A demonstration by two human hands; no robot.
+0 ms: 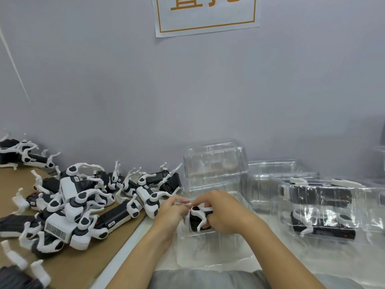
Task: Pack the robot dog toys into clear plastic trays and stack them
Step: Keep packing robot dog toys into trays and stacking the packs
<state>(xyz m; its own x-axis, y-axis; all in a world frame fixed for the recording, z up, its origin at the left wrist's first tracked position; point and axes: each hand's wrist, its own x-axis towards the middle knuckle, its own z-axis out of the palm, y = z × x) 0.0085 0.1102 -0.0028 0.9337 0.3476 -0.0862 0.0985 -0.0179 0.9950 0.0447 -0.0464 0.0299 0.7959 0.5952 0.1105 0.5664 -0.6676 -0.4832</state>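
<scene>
A black-and-white robot dog toy (196,219) sits inside a clear plastic tray (210,255) in front of me. My right hand (224,213) curls over the toy and grips its body from the right. My left hand (171,211) pinches the toy's leg or the tray's edge at the left; I cannot tell which. Several loose robot dogs (83,203) lie heaped on brown cardboard (68,265) at the left. At the right stands a stack of packed trays (325,209) with dogs inside.
Empty clear trays (215,161) are piled against the grey wall behind my hands, with more (270,178) beside them. A paper sign (206,15) hangs on the wall. The white table edge (125,247) runs along the cardboard.
</scene>
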